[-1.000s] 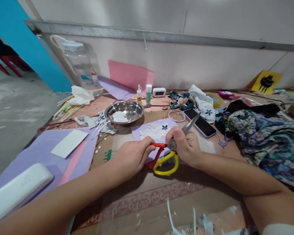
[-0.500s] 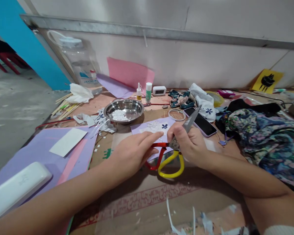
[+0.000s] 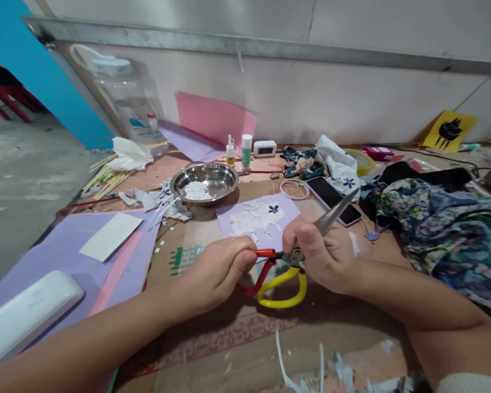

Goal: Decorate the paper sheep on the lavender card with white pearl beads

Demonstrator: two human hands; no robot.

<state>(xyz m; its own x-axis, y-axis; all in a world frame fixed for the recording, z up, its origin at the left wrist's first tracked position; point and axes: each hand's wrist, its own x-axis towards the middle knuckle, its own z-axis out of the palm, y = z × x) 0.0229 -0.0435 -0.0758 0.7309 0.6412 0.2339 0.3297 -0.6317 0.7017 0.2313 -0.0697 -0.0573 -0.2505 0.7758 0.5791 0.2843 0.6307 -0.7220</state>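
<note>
A pair of scissors (image 3: 281,300) with one red and one yellow handle is held above the cardboard. My left hand (image 3: 221,267) is closed around the red handle. My right hand (image 3: 327,254) grips the scissors near the pivot, and the blades stick out past it, pointing up and right. Behind the hands lies a purple card (image 3: 229,218) with a white animal-shaped cutout (image 3: 241,221) on it. The cutout bears small white beads and a dark blue flower; its lower right part is hidden by my right hand.
A steel bowl (image 3: 225,192) holds white beads. Behind it stand a glue bottle (image 3: 229,153) and a glue stick (image 3: 246,152). A phone (image 3: 331,197) and patterned cloth (image 3: 445,229) lie right. Purple sheets (image 3: 65,234) and a white case (image 3: 33,311) are left.
My left hand has closed its fingers on the red handle, which were stretched out before. Both hands and the scissors have come slightly nearer, showing more of the purple card.
</note>
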